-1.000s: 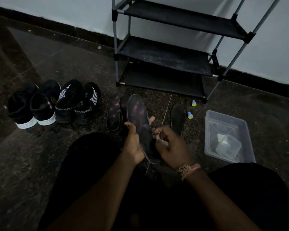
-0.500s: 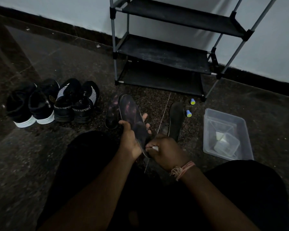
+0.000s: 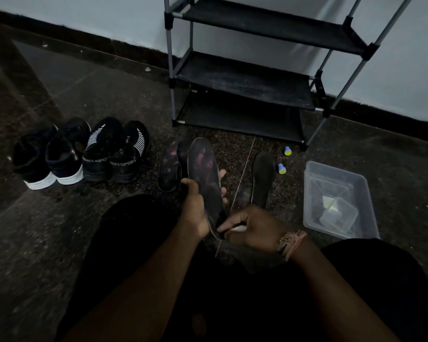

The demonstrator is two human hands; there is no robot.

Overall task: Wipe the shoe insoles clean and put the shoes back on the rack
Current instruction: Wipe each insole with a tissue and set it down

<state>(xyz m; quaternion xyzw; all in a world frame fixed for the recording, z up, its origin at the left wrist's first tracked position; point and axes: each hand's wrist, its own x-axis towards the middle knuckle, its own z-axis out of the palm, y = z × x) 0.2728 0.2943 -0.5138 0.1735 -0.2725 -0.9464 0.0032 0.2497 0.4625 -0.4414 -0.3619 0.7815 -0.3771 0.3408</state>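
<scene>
My left hand (image 3: 195,208) grips a dark insole (image 3: 204,174) with faint purple marks, toe end pointing away from me. My right hand (image 3: 252,227) is closed on a small white wipe (image 3: 240,228), pressed against the insole's heel end. Two more insoles (image 3: 169,166) lie on the floor just left of the held one, and a black insole (image 3: 263,177) lies to the right. Two pairs of black shoes, one with white soles (image 3: 52,154) and one with striped sides (image 3: 114,150), stand on the floor at left. The black shoe rack (image 3: 245,77) stands against the wall, its shelves bare.
A clear plastic tub (image 3: 366,183) holding a smaller clear container sits on the floor at right. Two small blue-and-yellow caps (image 3: 284,159) lie near the rack's right foot. My dark-clothed knees fill the bottom of the view. The floor is dark speckled stone.
My right hand has slid the wipe down from the insole's middle to its heel end. The left hand has kept its hold, with the insole shifting slightly left.
</scene>
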